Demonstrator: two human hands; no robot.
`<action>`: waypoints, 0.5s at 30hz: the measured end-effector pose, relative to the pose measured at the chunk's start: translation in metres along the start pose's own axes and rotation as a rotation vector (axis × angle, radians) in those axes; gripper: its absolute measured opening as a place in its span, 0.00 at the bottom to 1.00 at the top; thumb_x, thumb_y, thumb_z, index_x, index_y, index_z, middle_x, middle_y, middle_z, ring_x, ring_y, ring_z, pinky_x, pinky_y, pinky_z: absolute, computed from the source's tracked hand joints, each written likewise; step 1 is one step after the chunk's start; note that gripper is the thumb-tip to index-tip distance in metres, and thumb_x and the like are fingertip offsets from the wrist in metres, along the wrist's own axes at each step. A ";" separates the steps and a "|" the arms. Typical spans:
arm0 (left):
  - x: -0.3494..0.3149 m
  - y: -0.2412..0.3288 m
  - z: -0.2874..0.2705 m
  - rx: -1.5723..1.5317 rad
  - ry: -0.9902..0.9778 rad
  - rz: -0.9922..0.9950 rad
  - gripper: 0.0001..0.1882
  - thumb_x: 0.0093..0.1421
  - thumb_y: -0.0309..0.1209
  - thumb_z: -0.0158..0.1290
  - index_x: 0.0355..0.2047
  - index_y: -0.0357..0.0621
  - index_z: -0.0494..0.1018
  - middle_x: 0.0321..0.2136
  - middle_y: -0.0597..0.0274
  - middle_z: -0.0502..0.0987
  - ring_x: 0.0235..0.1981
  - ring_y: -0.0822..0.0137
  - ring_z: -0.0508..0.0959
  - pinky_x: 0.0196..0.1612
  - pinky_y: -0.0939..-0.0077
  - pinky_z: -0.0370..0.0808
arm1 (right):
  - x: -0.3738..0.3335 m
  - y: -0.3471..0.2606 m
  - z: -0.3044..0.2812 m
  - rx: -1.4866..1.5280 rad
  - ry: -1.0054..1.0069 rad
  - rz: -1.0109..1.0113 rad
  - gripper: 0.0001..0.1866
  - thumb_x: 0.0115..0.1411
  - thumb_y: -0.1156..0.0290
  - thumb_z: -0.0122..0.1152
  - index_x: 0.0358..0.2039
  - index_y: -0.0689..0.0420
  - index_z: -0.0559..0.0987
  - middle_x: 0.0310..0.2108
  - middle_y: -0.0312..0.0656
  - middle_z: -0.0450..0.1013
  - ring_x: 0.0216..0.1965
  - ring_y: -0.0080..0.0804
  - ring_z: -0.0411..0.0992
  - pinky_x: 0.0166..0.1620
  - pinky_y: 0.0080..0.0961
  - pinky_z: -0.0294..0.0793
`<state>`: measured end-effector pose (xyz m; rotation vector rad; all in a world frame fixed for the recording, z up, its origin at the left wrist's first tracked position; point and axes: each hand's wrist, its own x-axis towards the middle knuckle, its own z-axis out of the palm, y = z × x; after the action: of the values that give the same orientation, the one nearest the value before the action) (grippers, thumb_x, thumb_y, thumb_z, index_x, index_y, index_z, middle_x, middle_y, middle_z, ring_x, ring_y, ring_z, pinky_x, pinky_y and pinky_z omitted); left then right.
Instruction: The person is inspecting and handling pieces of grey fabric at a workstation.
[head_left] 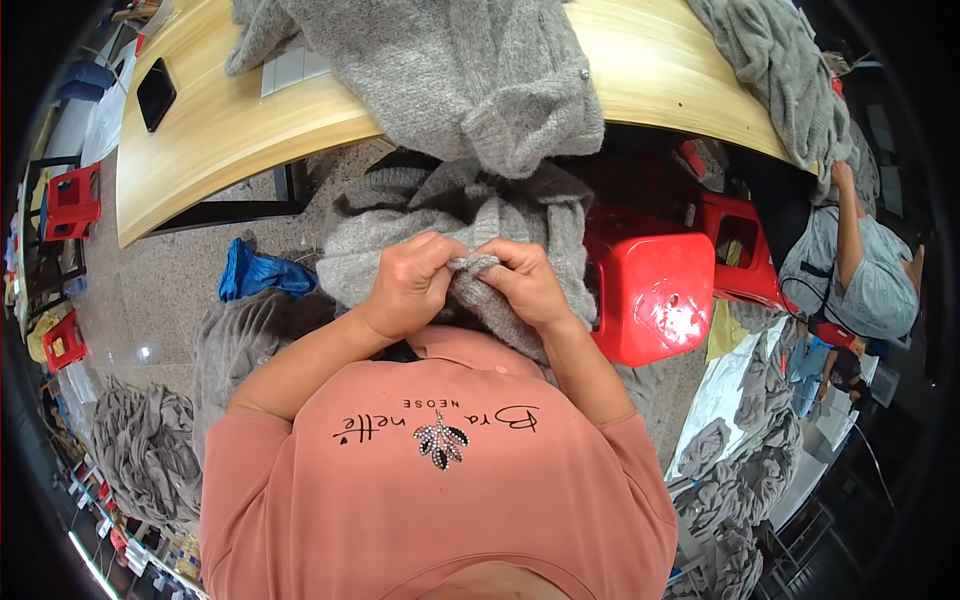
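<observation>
Both hands are at work on a grey knitted garment that lies across the person's lap, just below the edge of the wooden counter. The left hand has its grip closed on a small fold of the knit, thumb and fingers pinching the fabric up into a ridge; the right hand is closed on the same fold from the other side, so the two sets of fingertips nearly touch over the cloth. The step in hand looks like close checking or picking at one spot of the knit, perhaps a seam or a loose thread, though what lies between the fingertips is too small to tell. A next move would call for keeping the fold taut between both grips and shifting the pinch along the fabric a little at a time, without stretching the loose weave. A second grey garment is heaped on the counter and hangs over its edge, just above the one in hand. A red plastic stool stands close by on the right, and a blue bag lies on the floor to the left.
</observation>
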<state>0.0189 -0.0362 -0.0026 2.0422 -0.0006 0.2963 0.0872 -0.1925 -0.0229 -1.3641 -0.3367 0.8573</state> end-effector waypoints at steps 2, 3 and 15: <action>0.001 -0.001 0.003 -0.053 0.014 -0.027 0.12 0.41 0.12 0.45 0.26 0.37 0.72 0.21 0.54 0.72 0.21 0.62 0.73 0.23 0.76 0.69 | -0.001 -0.001 -0.004 0.090 -0.007 0.128 0.07 0.45 0.82 0.51 0.27 0.63 0.75 0.21 0.38 0.71 0.23 0.20 0.66 0.27 0.18 0.66; 0.001 -0.002 0.004 -0.103 0.028 -0.052 0.12 0.41 0.12 0.45 0.25 0.37 0.72 0.20 0.55 0.71 0.20 0.64 0.73 0.22 0.77 0.68 | -0.002 0.000 -0.001 0.092 -0.006 0.130 0.07 0.45 0.82 0.51 0.27 0.63 0.75 0.21 0.38 0.71 0.23 0.20 0.66 0.27 0.18 0.66; 0.007 0.000 0.010 0.016 0.167 -0.147 0.10 0.42 0.14 0.44 0.24 0.36 0.71 0.19 0.51 0.72 0.19 0.59 0.74 0.23 0.74 0.70 | 0.009 0.007 0.023 -0.885 0.440 -0.585 0.04 0.37 0.79 0.51 0.18 0.59 0.68 0.16 0.43 0.62 0.16 0.39 0.64 0.19 0.31 0.63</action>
<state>0.0279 -0.0441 -0.0054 2.0152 0.2549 0.3745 0.0754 -0.1698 -0.0264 -2.0563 -0.7711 -0.1400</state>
